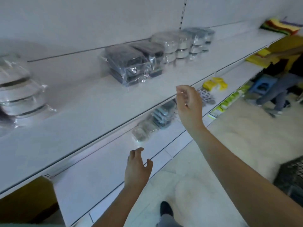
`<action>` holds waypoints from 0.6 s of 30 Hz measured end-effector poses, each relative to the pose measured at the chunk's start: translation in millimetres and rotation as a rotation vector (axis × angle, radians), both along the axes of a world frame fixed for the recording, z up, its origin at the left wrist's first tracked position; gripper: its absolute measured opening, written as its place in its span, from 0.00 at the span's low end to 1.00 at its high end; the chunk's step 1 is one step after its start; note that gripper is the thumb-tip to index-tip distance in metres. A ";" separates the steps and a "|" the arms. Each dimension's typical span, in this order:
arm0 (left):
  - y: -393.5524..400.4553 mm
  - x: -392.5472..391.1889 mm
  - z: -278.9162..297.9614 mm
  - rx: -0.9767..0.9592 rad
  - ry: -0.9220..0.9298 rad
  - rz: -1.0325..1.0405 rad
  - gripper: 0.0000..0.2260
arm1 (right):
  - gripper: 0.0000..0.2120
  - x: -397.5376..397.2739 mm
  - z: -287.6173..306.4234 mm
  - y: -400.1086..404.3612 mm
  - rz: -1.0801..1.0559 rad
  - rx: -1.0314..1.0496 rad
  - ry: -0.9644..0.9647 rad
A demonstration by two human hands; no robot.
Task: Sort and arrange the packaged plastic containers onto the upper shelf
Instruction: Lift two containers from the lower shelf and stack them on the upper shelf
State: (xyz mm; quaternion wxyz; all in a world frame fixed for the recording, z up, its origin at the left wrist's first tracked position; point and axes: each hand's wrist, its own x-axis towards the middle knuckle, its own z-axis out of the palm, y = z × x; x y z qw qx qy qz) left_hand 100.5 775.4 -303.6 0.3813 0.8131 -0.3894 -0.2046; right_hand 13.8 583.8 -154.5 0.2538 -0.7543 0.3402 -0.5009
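Both hands, left point(137, 167) and right point(188, 104), hang loose and empty over the lower shelf's point(101, 176) front edge, presumably reaching for packs point(157, 120) there.

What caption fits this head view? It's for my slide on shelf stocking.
Both empty hands, left and right, reach toward packaged containers on the lower shelf.

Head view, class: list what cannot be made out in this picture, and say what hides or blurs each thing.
- Wrapped round containers, head view: cut off by the left edge.
- Packaged containers on the lower shelf: partly hidden by the upper shelf and blurred.
- Black crate: cut off by the right edge.
- Yellow boxes: print too blurred to read.
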 end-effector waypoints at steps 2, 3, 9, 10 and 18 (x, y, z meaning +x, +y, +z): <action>-13.8 -7.1 -20.5 0.088 0.025 0.010 0.22 | 0.10 -10.4 -32.2 -23.2 -0.028 0.038 0.033; -21.7 -11.5 -29.9 0.122 0.030 0.012 0.23 | 0.11 -12.3 -48.7 -34.3 -0.029 0.065 0.052; -96.4 -22.1 -81.5 0.304 0.044 0.147 0.24 | 0.11 11.3 -150.0 -110.3 0.155 0.231 0.275; -112.2 -21.6 -90.6 0.333 0.042 0.184 0.25 | 0.12 19.0 -166.8 -124.5 0.212 0.267 0.342; -211.1 -8.2 -174.5 0.541 0.116 0.479 0.32 | 0.31 69.1 -292.6 -218.4 0.576 0.300 0.915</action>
